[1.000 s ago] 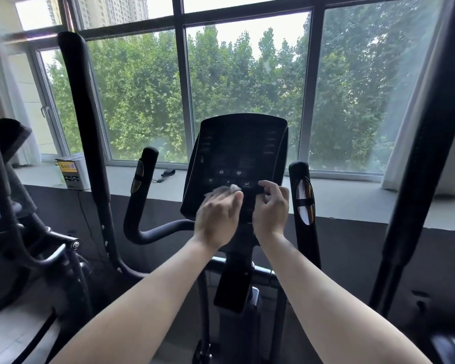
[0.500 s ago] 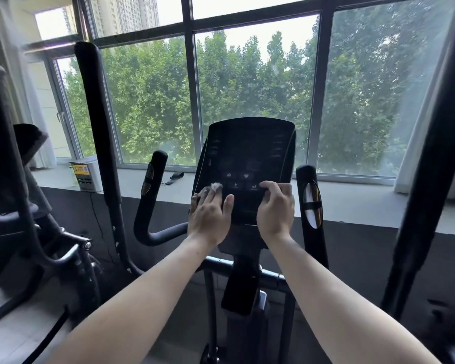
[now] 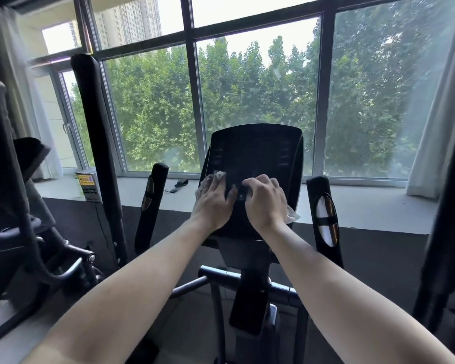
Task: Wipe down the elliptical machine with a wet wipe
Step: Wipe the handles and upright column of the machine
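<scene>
Left hand [image 3: 213, 203] has slid up and left on the console [image 3: 255, 151] of the elliptical machine [image 3: 250, 292] since the earlier frame. Its fingers now lie nearly straight and close together, pressing the wet wipe [image 3: 219, 175] flat against the console's left edge, with white cloth poking out above the fingertips and to the left. Right hand [image 3: 267, 203] rests on the console's lower middle with fingers curled and a white scrap [image 3: 291, 218] sticking out under its outer edge, cannot tell whether it grips that scrap; behind, a small box [image 3: 88, 186] and a black strap [image 3: 180, 183] lie on the window sill [image 3: 365, 198].
</scene>
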`<state>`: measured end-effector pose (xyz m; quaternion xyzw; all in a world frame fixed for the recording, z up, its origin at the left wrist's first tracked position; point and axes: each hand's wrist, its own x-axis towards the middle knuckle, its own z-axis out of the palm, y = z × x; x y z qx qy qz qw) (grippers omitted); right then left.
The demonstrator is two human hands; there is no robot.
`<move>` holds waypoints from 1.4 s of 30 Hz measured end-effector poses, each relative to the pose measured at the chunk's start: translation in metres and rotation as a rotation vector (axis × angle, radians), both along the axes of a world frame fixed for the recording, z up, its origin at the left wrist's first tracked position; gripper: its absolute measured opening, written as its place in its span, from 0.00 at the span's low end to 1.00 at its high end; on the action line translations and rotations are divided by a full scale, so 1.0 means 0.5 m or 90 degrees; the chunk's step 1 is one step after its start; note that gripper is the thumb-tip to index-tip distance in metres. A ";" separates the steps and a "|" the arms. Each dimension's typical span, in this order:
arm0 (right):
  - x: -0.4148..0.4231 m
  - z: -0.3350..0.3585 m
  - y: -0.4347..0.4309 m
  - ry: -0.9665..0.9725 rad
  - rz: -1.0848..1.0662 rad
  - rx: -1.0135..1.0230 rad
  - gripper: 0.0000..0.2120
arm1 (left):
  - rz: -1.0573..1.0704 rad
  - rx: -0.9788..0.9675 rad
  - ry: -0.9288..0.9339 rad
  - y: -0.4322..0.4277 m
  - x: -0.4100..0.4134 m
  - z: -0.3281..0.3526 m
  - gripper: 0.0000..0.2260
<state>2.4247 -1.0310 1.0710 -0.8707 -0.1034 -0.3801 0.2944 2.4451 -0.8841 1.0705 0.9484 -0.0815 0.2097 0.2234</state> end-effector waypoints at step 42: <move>0.007 -0.022 -0.002 -0.032 0.015 0.102 0.14 | 0.029 -0.013 -0.040 0.003 0.030 0.016 0.28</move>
